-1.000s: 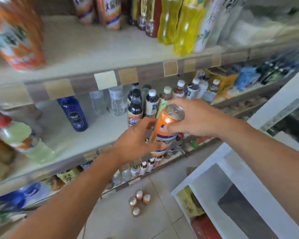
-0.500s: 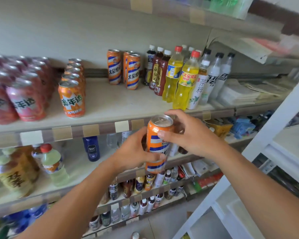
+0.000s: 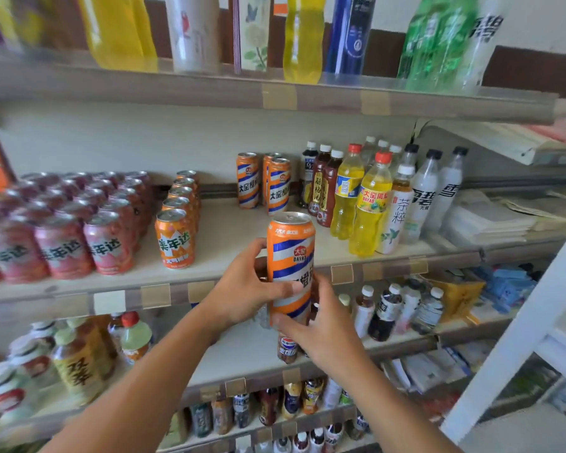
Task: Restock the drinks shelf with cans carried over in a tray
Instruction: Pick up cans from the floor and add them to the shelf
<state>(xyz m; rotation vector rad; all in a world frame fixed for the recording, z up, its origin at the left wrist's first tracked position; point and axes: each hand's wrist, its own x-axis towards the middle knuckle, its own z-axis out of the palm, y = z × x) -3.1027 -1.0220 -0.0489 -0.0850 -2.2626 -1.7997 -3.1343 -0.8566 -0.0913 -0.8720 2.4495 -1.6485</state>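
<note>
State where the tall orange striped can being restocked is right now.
In the head view the tall orange striped can is centre frame, upright, held by the left hand and right hand before the middle shelf edge.

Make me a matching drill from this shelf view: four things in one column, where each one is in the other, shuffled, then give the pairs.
Things
1. tall striped can
2. pink cans
3. yellow bottles
4. green bottles

Places
A. top shelf, right
B. held in both hands, in front of the middle shelf's edge
C. middle shelf, far left
D. middle shelf, right of the three striped cans at the back

Pairs: 1-B, 2-C, 3-D, 4-A
</note>
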